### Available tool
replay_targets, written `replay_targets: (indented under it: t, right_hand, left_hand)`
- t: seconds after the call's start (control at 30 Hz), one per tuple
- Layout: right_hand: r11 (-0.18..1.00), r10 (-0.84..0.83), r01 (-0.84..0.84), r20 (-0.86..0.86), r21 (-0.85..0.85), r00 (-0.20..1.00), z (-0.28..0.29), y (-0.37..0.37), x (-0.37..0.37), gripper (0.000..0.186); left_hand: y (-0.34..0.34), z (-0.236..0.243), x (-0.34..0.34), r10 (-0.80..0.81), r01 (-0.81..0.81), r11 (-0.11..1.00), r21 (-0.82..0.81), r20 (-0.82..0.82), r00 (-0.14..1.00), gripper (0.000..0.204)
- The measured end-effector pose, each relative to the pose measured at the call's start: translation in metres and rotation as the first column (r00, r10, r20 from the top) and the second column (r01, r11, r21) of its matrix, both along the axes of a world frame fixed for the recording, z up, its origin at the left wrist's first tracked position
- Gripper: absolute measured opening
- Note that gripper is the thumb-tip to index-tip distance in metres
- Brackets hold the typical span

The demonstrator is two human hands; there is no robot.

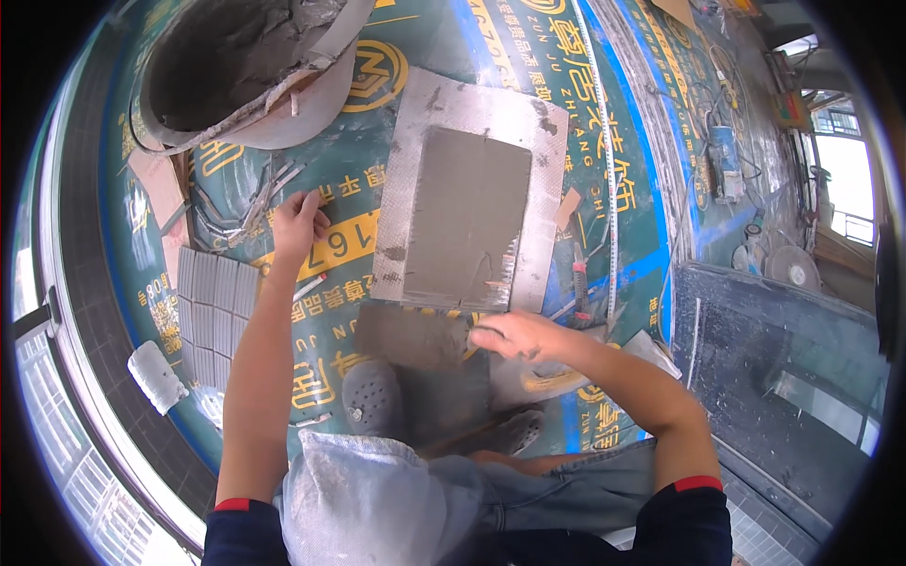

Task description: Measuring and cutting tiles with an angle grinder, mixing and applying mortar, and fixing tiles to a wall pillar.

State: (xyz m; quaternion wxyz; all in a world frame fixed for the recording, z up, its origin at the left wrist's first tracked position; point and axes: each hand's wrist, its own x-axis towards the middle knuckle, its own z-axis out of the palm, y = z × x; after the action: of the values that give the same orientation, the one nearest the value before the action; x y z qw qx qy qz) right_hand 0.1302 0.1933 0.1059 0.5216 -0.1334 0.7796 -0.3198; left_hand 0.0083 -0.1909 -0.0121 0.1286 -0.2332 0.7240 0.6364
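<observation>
My right hand (519, 337) is closed round the handle of a flat rectangular trowel (408, 338), whose blade is smeared with grey mortar. The trowel lies level just below the near edge of a tile covered in smooth mortar (472, 208). Some ridges and bare patches show near that tile's lower right corner. Under the tile is a pale textured board (401, 203) with mortar spots. My left hand (300, 224) hovers left of the board, fingers loosely bent and apart, with nothing seen in it. Near it lie several thin grey strips (231, 222).
A bucket of mortar (316, 106) stands at the far left. Left of my arm are grey tiles with grooves (212, 311) and a white block (158, 377). A utility knife (579, 281), a long ruler (610, 160) and a dark slab (783, 349) lie to the right. My shoes (371, 401) are close by.
</observation>
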Motion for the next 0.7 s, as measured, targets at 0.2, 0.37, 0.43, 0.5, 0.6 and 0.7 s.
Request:
replay_targets:
  t: [0.2, 0.37, 0.43, 0.5, 0.6, 0.7]
  right_hand:
    - [0.961, -0.136, 0.186, -0.235, 0.207, 0.963, 0.027, 0.035, 0.001, 0.054]
    - [0.941, -0.023, 0.114, -0.275, 0.318, 0.961, 0.014, 0.008, -0.019, 0.055]
    - [0.965, 0.054, -0.004, -0.187, 0.260, 0.981, -0.001, -0.006, -0.011, 0.058]
    - [0.980, 0.061, -0.034, -0.130, 0.198, 0.990, 0.004, -0.009, -0.006, 0.059]
    - [0.996, -0.069, 0.073, -0.077, 0.044, 0.995, 0.003, 0.001, 0.018, 0.056]
    - [0.975, -0.223, 0.223, -0.075, -0.015, 0.972, 0.011, 0.004, 0.023, 0.049]
  left_hand:
    - [0.008, 0.001, -0.001, -0.014, 0.013, 0.999, 0.030, 0.017, 1.000, 0.031]
    - [0.007, 0.003, -0.004, 0.011, -0.012, 1.000, 0.020, 0.038, 0.999, 0.032]
    - [0.003, 0.002, -0.001, 0.005, -0.005, 1.000, 0.019, 0.032, 0.999, 0.033]
    - [0.000, -0.004, -0.001, 0.016, -0.016, 0.999, 0.036, 0.013, 1.000, 0.033]
    - [0.007, -0.008, -0.003, 0.012, -0.012, 0.999, 0.032, 0.018, 1.000, 0.034]
    - [0.002, -0.011, -0.003, 0.015, -0.015, 0.999, 0.032, -0.009, 1.000, 0.034]
